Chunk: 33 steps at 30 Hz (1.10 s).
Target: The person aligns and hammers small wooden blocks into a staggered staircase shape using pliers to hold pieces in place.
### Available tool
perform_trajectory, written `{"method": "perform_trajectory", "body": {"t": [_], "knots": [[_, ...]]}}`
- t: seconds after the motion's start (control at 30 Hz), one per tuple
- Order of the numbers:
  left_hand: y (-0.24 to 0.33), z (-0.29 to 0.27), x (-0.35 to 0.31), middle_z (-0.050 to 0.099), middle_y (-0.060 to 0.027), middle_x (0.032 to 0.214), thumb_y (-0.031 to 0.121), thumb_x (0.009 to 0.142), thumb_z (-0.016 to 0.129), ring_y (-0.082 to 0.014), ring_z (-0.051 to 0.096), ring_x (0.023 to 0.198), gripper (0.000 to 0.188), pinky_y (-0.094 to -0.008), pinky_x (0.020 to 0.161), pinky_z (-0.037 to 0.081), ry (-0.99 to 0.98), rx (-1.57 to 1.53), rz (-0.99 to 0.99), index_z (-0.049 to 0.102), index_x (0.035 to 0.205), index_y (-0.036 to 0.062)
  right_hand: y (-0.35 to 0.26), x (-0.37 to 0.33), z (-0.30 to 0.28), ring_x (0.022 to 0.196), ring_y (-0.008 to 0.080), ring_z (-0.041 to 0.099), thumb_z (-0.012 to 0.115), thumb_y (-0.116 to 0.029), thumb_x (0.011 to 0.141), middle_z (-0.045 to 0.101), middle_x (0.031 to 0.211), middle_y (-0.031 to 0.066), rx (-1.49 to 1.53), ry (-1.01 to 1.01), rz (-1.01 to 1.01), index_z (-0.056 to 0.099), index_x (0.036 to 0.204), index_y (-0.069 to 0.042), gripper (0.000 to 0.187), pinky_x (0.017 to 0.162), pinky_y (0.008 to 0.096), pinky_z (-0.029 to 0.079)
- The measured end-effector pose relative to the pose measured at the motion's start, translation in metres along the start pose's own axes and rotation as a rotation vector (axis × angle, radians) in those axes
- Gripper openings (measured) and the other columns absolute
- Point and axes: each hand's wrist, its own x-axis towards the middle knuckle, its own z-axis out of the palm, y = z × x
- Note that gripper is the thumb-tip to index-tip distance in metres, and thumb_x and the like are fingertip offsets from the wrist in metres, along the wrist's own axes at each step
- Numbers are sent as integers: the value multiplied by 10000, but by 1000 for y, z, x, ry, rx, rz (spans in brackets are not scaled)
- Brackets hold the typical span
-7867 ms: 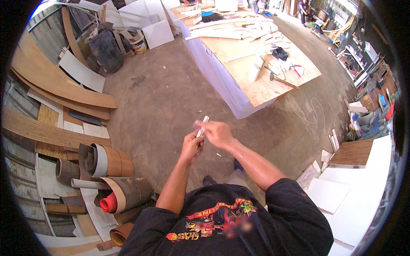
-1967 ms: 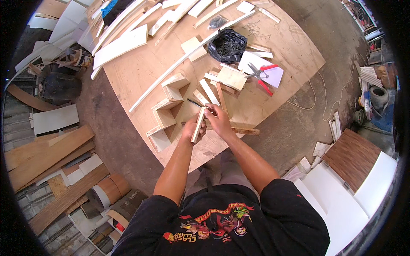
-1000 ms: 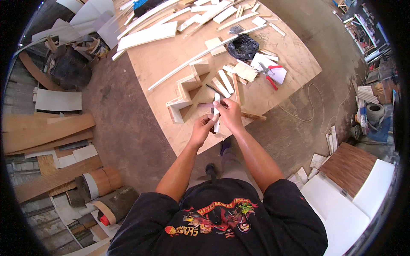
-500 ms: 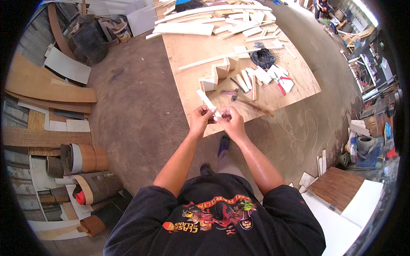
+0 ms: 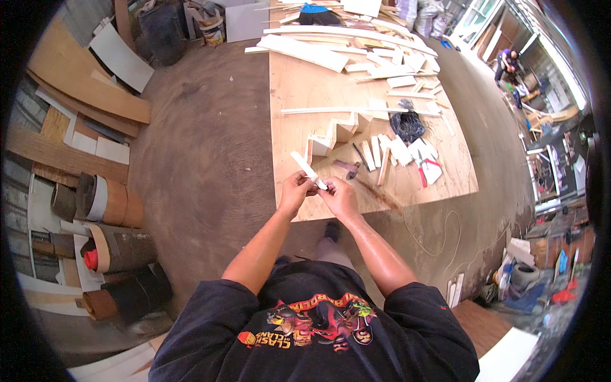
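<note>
Over the near edge of the wooden tabletop [image 5: 296, 89], a short white wood strip [image 5: 303, 164] slants up and to the left between my hands. My left hand [image 5: 295, 194] pinches it from the left side, fingers closed. Close against the strip's lower end, my right hand [image 5: 339, 198] has its fingertips pressed on it. Just beyond the hands stands a zigzag piece made of small boards [image 5: 337, 132]. To the right of it lies a hammer [image 5: 375, 192], its handle pointing to the near right.
Short wood pieces [image 5: 384, 155], red-handled pliers [image 5: 422, 174] and a black plastic bag [image 5: 407, 127] lie on the right of the tabletop. Long pale strips [image 5: 305, 52] are heaped at its far end. Rolled sheets [image 5: 114, 198] lie left; a person [image 5: 506, 63] is far right.
My view has turned, so the table sits further right and lower in the picture. Both hands still grip the white wood strip, with the fingers slightly shifted along it.
</note>
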Motion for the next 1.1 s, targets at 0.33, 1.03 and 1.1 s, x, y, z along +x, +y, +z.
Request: {"method": "perform_trajectory", "body": {"t": [0.33, 1.03, 1.1], "knots": [[-4, 16, 30, 661, -47, 796, 99, 918, 667, -106, 624, 691, 261, -276, 603, 541, 137, 183, -38, 640, 1126, -55, 23, 49, -4, 654, 265, 685, 827, -266, 769, 674, 722, 123, 13, -235, 2, 601, 995, -35, 394, 585, 369, 521], [-26, -43, 53, 650, -69, 898, 208, 1013, 549, -169, 671, 743, 256, -331, 689, 597, 454, -145, -104, 575, 1154, -4, 71, 186, 2, 774, 346, 673, 709, -265, 846, 664, 835, 138, -616, -170, -361, 626, 972, -108, 218, 635, 475, 541], [-22, -44, 58, 653, -67, 892, 212, 1013, 551, -169, 672, 733, 241, -329, 692, 597, 493, -195, -49, 579, 1130, 3, 67, 187, 10, 739, 343, 674, 698, -275, 856, 667, 784, 130, -623, -154, -315, 614, 899, -98, 201, 622, 476, 542]]}}
